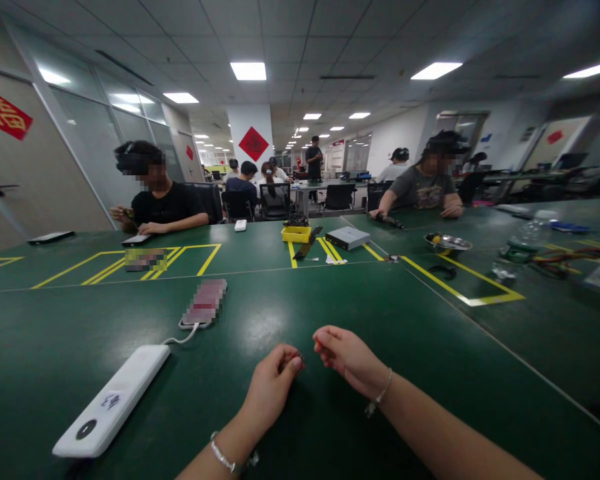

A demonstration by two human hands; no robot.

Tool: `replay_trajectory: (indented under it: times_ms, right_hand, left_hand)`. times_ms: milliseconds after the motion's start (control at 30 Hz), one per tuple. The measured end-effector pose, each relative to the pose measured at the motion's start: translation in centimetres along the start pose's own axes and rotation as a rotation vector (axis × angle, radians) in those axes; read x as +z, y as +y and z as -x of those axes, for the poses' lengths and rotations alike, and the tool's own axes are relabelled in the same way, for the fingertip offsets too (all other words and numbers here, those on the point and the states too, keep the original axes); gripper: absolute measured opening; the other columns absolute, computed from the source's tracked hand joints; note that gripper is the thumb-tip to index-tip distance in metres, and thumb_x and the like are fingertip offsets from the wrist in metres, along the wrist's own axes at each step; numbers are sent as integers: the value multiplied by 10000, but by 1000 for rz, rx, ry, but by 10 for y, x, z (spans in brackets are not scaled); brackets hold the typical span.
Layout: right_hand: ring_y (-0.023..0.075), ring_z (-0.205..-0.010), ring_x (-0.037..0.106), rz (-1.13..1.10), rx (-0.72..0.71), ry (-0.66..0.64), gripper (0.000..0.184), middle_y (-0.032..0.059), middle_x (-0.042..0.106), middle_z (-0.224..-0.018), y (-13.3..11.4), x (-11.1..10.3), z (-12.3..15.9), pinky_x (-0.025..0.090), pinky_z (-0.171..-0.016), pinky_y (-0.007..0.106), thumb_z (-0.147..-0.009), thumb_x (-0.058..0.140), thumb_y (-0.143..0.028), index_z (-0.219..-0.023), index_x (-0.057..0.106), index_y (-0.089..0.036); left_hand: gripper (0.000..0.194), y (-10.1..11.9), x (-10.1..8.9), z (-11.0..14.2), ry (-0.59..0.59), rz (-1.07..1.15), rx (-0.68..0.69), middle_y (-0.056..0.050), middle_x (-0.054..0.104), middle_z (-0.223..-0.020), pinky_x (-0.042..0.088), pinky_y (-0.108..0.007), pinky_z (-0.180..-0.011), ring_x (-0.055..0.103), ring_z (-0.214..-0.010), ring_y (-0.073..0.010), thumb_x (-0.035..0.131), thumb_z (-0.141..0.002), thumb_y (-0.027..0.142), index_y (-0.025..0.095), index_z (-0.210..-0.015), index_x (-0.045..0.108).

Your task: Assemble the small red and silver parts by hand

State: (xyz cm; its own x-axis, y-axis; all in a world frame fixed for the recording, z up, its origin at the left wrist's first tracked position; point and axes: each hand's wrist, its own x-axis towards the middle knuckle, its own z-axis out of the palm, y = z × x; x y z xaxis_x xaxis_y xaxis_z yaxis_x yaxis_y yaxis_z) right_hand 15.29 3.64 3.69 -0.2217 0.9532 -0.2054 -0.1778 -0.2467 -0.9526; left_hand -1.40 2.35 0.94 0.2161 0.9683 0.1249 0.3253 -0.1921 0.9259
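Observation:
Just above the green table, my left hand [273, 380] is closed in a pinch on a small dark-and-red piece [299, 357], too small to name and partly covered by the thumb. To its right, my right hand [350, 360] has thumb and fingers pinched on a small red piece [319, 343], mostly hidden. A narrow gap separates the two sets of fingertips. Left of my hands lies a phone [205, 301] with a white cable running to a long white power bank [113, 400] with a handwritten label.
Across the green table [260, 320] are a yellow box [296, 234], a grey box [347, 237], a metal bowl [449, 243] and a plastic bottle [523, 247]. Yellow tape outlines mark the far side. Two people sit opposite, one left and one right.

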Motion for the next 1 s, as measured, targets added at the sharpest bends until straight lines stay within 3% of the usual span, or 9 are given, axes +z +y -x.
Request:
replay_trajectory:
  times_ms: [100, 233, 333, 467, 733, 1000]
  right_hand:
    - [39, -544, 464, -187, 28, 21, 310, -13, 538, -670, 5, 11, 3, 369, -540, 182, -609, 661, -329, -809, 541, -124]
    - [54, -561, 488, -241, 31, 38, 346, 17, 578, -721, 9, 10, 5, 383, -560, 201, -584, 683, -325, -831, 541, -129]
    - [54, -513, 468, -216, 37, 42, 331, 3, 563, -655, 11, 7, 4, 356, -510, 199, -612, 648, -392, -779, 528, -133]
    - [44, -473, 432, -180, 37, 32, 330, -32, 505, -560, 15, 6, 3, 317, -479, 186, -634, 620, -427, -736, 517, -131]
    - [64, -559, 474, -50, -25, 35, 270, 16, 590, -697, 28, 11, 3, 354, -545, 204, -647, 625, -343, -781, 525, -131]
    - [89, -586, 482, 203, -167, 119, 239, -3, 578, -632, 31, 21, 5, 377, -576, 217, -662, 600, -369, -702, 602, -133]
  left_hand:
    - [98, 3, 0, 1, 21, -38, 14, 26, 548, -665, 383, -240, -594, 508, -624, -131, 512, -727, 258, 189, -779, 557]
    - [101, 4, 0, 1, 60, -71, 16, 25, 568, -711, 383, -246, -613, 519, -650, -134, 554, -664, 191, 194, -765, 560]
    - [111, 3, 0, 1, 89, -65, 50, 14, 584, -775, 386, -250, -642, 534, -712, -140, 560, -636, 150, 189, -736, 534]
    - [116, 1, 1, 1, 142, -106, 25, 28, 559, -712, 389, -250, -596, 505, -616, -127, 561, -627, 150, 192, -725, 514]
    - [86, 4, 3, 1, 207, -133, 88, 43, 530, -637, 400, -242, -573, 502, -594, -122, 536, -636, 148, 195, -701, 505]
    - [59, 9, 8, 4, 243, -241, 131, 44, 533, -623, 389, -233, -560, 509, -586, -120, 518, -666, 148, 199, -688, 498]
